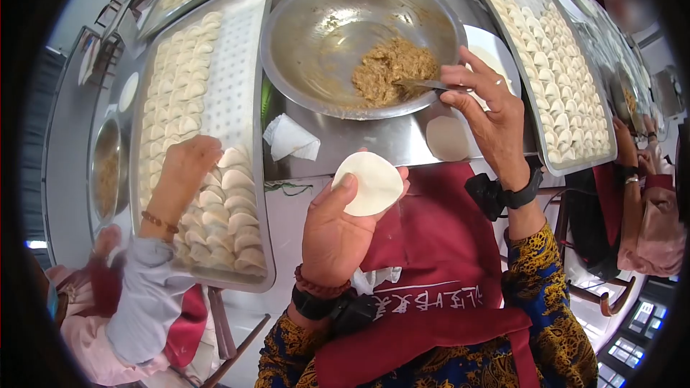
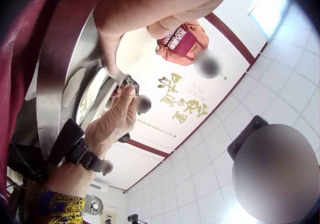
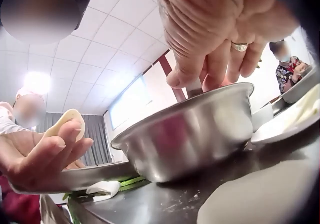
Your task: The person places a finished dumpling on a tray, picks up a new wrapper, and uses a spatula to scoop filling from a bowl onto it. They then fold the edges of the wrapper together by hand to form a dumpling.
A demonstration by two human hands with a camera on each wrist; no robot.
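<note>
My left hand [image 1: 332, 241] holds a round, pale dumpling wrapper [image 1: 370, 190] flat across the fingers, with the thumb pressed on its near edge. The wrapper's side shows in the right wrist view. Across the table edge, a large steel bowl [image 1: 302, 65] has a mound of brown filling [image 1: 388, 65] toward its right side. My right hand [image 1: 492, 115], over the bowl's right rim, grips the handle of a thin metal utensil [image 1: 428, 84]. The utensil's far end is buried in the filling, so its shape is hidden.
A tray [image 1: 241, 50] of dumplings stands left, with another person's hand [image 1: 185, 176] over it. A second dumpling tray [image 1: 550, 151] is at right. Near the bowl lie a crumpled napkin [image 1: 291, 139], another wrapper [image 1: 447, 138] and a white plate [image 1: 507, 57].
</note>
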